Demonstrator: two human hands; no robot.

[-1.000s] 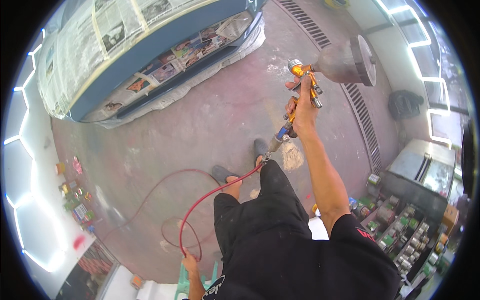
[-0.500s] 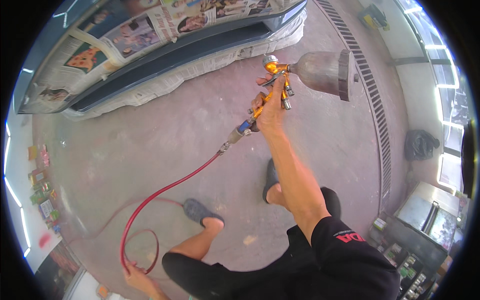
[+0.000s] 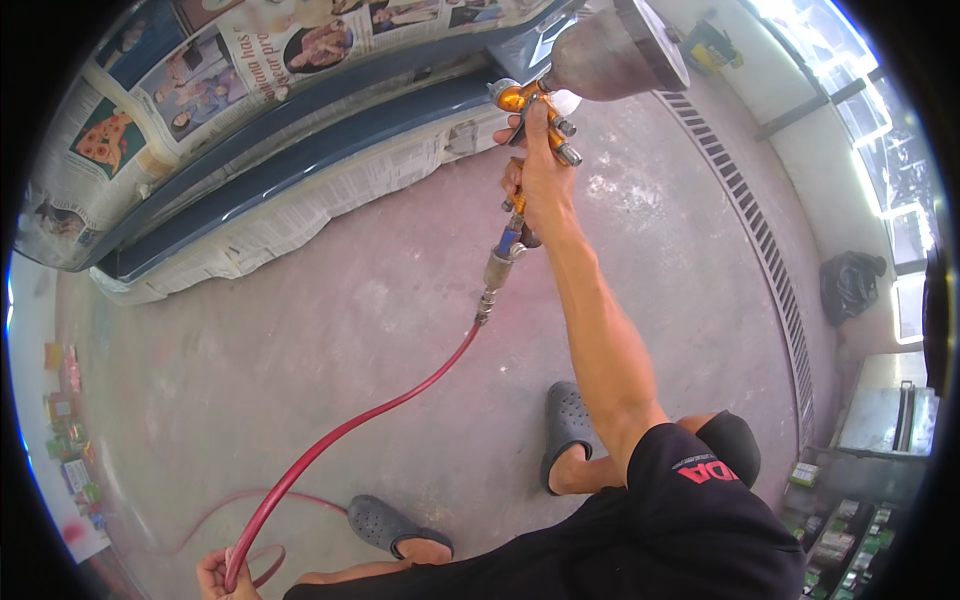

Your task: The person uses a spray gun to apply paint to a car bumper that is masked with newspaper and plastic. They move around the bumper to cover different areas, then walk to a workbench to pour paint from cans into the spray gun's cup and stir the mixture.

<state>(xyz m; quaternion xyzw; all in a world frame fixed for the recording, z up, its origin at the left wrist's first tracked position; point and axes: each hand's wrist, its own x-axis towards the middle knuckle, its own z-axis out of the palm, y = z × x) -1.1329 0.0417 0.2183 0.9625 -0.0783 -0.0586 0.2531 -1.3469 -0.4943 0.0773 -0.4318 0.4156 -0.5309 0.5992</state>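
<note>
Sleeve (image 3: 690, 510), black, lower right. Left hand (image 3: 225, 578) at lower left edge, fingers curled tight round a red hose (image 3: 292, 475). Hose rises in a slack curve to a metal coupling (image 3: 492, 275) beneath an orange spray gun (image 3: 516, 99), upper centre, in the right hand (image 3: 548, 180). Right fingers wrap the gun's handle, upper ones parted from the lower; whether they press the trigger, cannot tell. Grey cup (image 3: 615, 55) sits on the gun, pointing right. Below, two grey clogs (image 3: 568, 425) on bare-looking floor (image 3: 400, 300). Beyond: dark blue panel (image 3: 300, 172), newspaper (image 3: 200, 80) above and beneath. Slotted drain (image 3: 745, 205) at right; black bag (image 3: 852, 287) by the wall.
</note>
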